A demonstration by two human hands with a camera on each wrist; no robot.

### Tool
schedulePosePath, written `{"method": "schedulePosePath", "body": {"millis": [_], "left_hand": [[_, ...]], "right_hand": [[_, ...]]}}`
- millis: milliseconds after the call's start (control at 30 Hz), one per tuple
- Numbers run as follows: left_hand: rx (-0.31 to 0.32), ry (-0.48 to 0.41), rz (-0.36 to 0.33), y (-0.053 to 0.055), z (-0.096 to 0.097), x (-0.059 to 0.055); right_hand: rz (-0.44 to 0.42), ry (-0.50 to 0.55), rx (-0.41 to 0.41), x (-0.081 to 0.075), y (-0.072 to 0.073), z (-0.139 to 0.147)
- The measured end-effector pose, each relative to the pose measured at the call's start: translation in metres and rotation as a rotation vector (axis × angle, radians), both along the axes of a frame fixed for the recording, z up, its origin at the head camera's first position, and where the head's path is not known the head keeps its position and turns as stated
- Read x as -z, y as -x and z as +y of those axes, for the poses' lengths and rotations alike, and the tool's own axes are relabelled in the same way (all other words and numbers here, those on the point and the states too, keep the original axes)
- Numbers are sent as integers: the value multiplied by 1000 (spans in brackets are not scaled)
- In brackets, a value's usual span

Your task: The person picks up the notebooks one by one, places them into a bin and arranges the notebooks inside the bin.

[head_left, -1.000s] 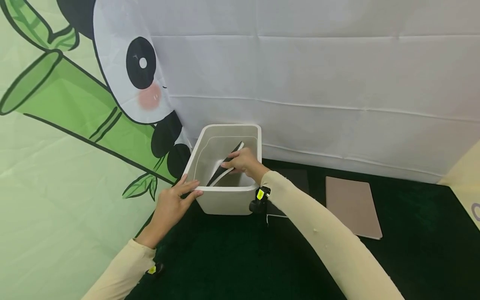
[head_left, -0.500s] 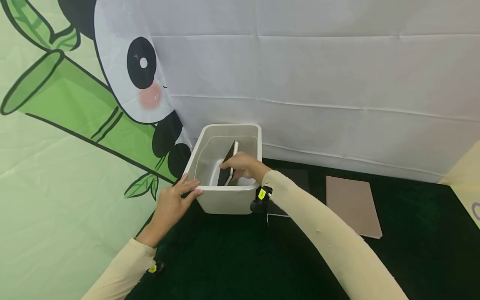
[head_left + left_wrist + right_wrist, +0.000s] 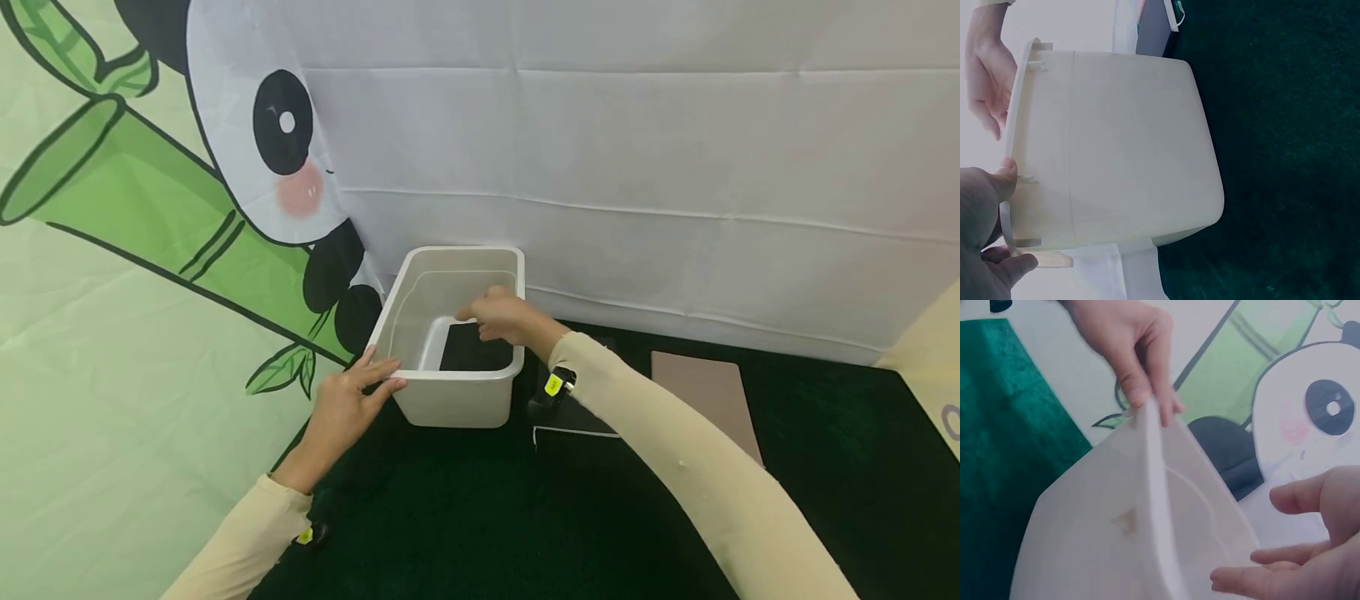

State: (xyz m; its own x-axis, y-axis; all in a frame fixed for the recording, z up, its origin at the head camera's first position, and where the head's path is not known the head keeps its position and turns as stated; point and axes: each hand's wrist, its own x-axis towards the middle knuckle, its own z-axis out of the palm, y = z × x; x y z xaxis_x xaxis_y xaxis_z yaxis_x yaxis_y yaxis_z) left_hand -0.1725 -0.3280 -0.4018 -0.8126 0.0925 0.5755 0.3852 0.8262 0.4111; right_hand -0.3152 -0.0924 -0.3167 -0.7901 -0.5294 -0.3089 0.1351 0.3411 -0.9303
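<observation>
A cream plastic bin (image 3: 450, 404) stands on the dark green cloth against the white backdrop. My left hand (image 3: 345, 417) grips its near left rim, thumb and fingers on either side of the edge, as the left wrist view of the bin (image 3: 1122, 144) also shows. On the bin's floor lies a black notebook (image 3: 468, 350), its right part hidden by my right hand and the bin wall. Over the bin's right side is my right hand (image 3: 506, 317), apart from the notebook. In the right wrist view its fingers (image 3: 1297, 503) are spread with nothing between them.
Right of the bin lies a black book (image 3: 577, 417) with a white edge, partly covered by my right forearm. Farther right is a beige-pink notebook (image 3: 705, 392). A panda-print cloth (image 3: 187, 333) hangs at the left, and a white cloth (image 3: 637, 167) hangs behind.
The black notebook, earlier held tilted by my right hand inside the bin, now lies flat on its floor. My right hand has let go and moved up and right. The left hand stays put.
</observation>
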Motion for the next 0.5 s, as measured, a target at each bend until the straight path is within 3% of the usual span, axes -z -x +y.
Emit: {"method": "schedulePosePath", "body": {"millis": [267, 500], "left_hand": [[-6, 15, 44, 3, 4, 3], [-13, 15, 44, 3, 7, 6]], "right_hand": [[85, 91, -104, -24, 6, 49], [230, 96, -123, -23, 10, 111]]}}
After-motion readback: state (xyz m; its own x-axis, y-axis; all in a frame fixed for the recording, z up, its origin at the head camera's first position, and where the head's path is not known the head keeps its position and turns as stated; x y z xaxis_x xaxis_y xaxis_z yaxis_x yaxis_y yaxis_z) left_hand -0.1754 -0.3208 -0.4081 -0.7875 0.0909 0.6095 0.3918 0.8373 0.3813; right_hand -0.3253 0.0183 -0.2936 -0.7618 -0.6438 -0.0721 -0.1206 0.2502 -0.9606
